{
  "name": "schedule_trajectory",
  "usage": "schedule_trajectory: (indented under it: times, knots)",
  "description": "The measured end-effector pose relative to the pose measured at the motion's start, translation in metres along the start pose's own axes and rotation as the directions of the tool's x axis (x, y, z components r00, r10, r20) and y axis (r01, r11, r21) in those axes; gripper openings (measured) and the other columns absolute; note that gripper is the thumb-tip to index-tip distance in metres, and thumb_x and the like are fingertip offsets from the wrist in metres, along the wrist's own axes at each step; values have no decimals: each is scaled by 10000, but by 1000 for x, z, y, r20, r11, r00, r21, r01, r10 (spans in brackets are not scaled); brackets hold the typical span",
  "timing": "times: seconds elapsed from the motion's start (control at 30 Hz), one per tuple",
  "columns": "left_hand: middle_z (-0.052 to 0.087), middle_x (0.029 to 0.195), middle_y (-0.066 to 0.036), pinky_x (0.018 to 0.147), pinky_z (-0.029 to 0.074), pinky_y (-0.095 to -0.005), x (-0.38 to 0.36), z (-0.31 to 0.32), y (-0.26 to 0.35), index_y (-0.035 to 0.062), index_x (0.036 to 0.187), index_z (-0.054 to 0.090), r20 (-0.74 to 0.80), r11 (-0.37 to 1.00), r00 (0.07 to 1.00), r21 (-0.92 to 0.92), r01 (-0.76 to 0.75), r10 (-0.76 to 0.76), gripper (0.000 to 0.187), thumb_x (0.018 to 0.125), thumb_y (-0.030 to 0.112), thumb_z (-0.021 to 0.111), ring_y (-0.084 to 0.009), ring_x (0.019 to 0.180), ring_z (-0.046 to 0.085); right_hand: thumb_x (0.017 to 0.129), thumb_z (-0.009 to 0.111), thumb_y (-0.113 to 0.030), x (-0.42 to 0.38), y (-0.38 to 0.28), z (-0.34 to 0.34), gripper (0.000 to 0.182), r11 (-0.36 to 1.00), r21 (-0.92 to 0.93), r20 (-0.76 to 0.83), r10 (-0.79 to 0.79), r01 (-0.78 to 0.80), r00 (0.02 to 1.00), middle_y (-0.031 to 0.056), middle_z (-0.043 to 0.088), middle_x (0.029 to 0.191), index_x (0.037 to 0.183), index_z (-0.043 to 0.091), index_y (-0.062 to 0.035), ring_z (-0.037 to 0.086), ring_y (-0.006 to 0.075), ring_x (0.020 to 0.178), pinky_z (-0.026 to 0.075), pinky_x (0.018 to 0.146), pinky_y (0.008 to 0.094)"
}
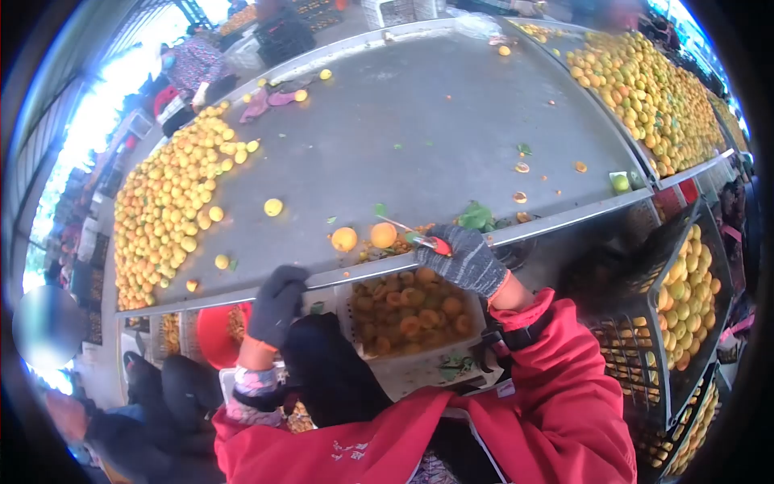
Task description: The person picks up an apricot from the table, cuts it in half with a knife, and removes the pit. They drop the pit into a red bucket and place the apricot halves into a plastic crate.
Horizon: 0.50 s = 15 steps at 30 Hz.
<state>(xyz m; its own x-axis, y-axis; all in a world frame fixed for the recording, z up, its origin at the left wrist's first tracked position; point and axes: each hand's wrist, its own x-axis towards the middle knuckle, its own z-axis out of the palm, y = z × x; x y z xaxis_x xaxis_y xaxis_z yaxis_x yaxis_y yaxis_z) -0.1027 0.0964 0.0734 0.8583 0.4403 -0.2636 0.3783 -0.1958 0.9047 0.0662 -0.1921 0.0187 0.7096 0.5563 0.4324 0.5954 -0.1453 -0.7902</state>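
Note:
My right hand (pixel 461 260), in a grey knitted glove, is closed round the red handle of a small knife (pixel 397 223). The thin blade points left over the table's near edge. Close by lie two orange fruits, one fruit (pixel 383 235) under the blade and another fruit (pixel 344 239) left of it. Green leaves (pixel 476 217) rest just beyond the glove. My left hand (pixel 277 305), in a dark grey glove, is at the table's edge above my black trouser leg. Its fingers blend together, and nothing held shows there.
The metal table (pixel 387 121) carries a fruit heap (pixel 169 202) at left and another heap (pixel 649 93) at far right. Below its edge are a crate of fruit (pixel 411 310) and a red bucket (pixel 219 335). A black crate (pixel 637 347) stands at right. A person (pixel 195 68) sits across at left.

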Motion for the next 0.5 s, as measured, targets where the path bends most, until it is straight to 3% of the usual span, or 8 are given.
schedule_trajectory:
  times: [0.03,0.07,0.13,0.23,0.27,0.33,0.4,0.5]
  knots:
    - [565,772,-25,571,456,-231,-13,-23,-12,67,1009,641,-95,997,995,74,37,-30,180,898,47,500,-79,619,522,831,751,-219,-1,-1,-3,274,1000,1,-25,20,-20,1000,174,659,810,968,651,-4,641,352,737,513,673,398]
    - [622,798,-99,633,512,-323,-17,-60,-55,54,1002,639,-115,916,991,401,-23,75,180,896,69,495,-174,670,607,838,743,-207,-3,-1,-4,260,999,11,-45,39,-38,998,165,660,802,969,651,-2,644,330,727,514,672,389]
    - [676,936,-174,798,521,-440,-43,-117,-126,52,1045,654,20,603,998,796,-50,57,241,908,167,493,-341,884,660,853,725,-180,-3,-2,-6,232,996,63,-93,76,-70,993,144,663,789,977,652,2,646,279,715,516,673,370]
    - [665,1117,-191,883,511,-442,-81,-132,-122,69,1106,662,262,239,867,956,-173,-425,325,909,287,523,-361,1038,638,874,697,-148,-1,0,-13,207,975,186,-146,153,-125,977,106,658,787,1003,655,9,629,198,720,507,680,339]
    - [646,1141,-223,879,511,-455,-87,-125,-118,70,1113,656,71,262,898,964,50,-434,372,903,360,553,-371,1046,632,881,689,-146,-1,1,-14,211,962,234,-148,180,-142,972,92,651,793,1016,655,12,614,175,729,498,684,328]
    - [650,1076,-227,854,513,-464,-78,-106,-100,63,1121,640,3,314,998,949,19,-70,401,901,393,574,-395,1011,631,901,677,-158,-1,3,-16,217,949,242,-147,239,-200,960,54,634,799,1026,644,16,573,127,739,486,689,313]
    - [647,1067,-210,844,513,-463,-48,-62,-47,52,1160,630,-91,451,986,892,19,138,387,898,335,610,-391,988,640,903,672,-162,-2,23,-8,209,979,86,-199,201,-187,959,71,638,797,1013,639,12,574,152,719,488,686,325]
    - [626,1099,-199,844,507,-453,10,2,-8,36,1160,611,44,636,877,672,-380,478,357,893,273,626,-386,983,632,855,720,-240,0,37,-1,317,945,-141,-247,255,-295,935,161,660,835,1024,638,16,621,291,747,508,711,378]
